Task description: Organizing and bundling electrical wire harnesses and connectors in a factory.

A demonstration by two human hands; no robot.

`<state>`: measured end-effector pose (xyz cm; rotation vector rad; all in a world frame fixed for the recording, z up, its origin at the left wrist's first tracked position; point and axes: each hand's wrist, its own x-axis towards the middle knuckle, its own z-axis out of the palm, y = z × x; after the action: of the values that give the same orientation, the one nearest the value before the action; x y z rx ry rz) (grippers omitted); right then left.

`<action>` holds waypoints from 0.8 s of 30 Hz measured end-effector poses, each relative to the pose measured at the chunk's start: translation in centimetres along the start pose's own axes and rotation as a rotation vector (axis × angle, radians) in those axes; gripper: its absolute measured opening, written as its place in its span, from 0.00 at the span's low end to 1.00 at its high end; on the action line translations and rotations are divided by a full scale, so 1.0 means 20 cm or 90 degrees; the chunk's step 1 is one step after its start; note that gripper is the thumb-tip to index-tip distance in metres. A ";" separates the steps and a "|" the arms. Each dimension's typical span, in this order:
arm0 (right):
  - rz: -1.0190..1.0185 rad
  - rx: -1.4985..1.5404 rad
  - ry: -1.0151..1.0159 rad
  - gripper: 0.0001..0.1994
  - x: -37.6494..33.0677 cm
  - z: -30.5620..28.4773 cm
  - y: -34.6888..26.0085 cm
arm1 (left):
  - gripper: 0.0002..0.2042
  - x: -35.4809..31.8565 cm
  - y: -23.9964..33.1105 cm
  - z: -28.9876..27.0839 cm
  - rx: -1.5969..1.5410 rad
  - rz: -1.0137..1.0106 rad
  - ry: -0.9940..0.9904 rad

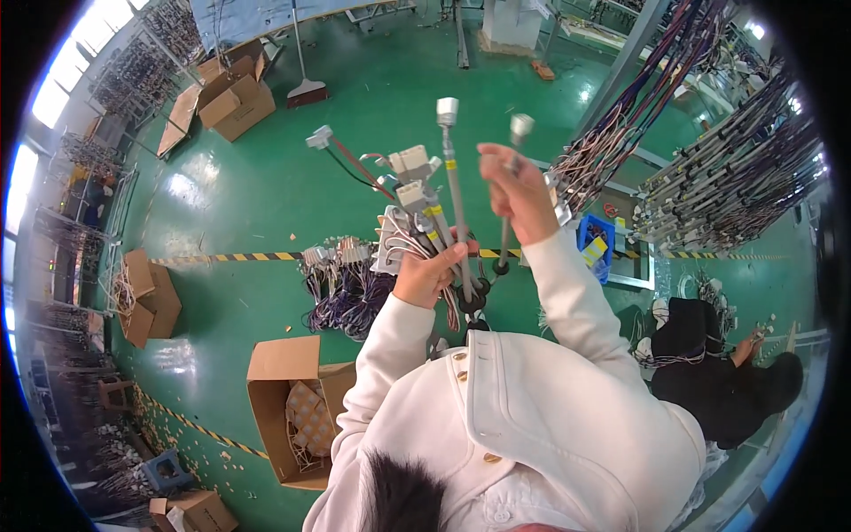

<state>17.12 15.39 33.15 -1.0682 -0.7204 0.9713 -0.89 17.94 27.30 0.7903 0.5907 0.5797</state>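
Note:
My left hand [429, 276] is closed round a bundle of wire harness branches in front of my chest. Several pale grey connectors [411, 165] top the bundle, with yellow tape bands below some of them. One grey-sleeved branch [456, 195] stands upright and ends in a white connector [447, 111]. To the left, thin red and black wires lead to another small connector [320, 136]. My right hand [519, 197] has its fingers bent round a separate grey branch just under its white connector [521, 126], slightly blurred. Black fittings [473, 294] sit low on the harness.
Coiled harnesses [350, 288] hang beyond my left forearm. An open cardboard box [284, 363] stands at lower left. Harnesses hang in thick rows [718, 168] at right, near a blue bin [595, 244]. A person in black [727, 390] crouches at lower right.

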 end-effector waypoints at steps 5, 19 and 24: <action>0.051 -0.074 -0.071 0.13 0.06 0.07 -0.02 | 0.17 0.02 -0.04 0.02 0.030 -0.016 -0.026; -0.283 -0.530 0.011 0.20 -0.15 0.11 0.15 | 0.10 0.05 -0.10 0.04 0.047 0.102 0.088; -0.187 -0.371 -0.027 0.15 -0.18 0.11 0.11 | 0.10 0.03 -0.08 0.04 0.111 0.071 0.072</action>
<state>13.14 13.34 31.71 -1.3942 -1.2016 0.5382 0.38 17.02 26.26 0.9634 0.7106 0.6849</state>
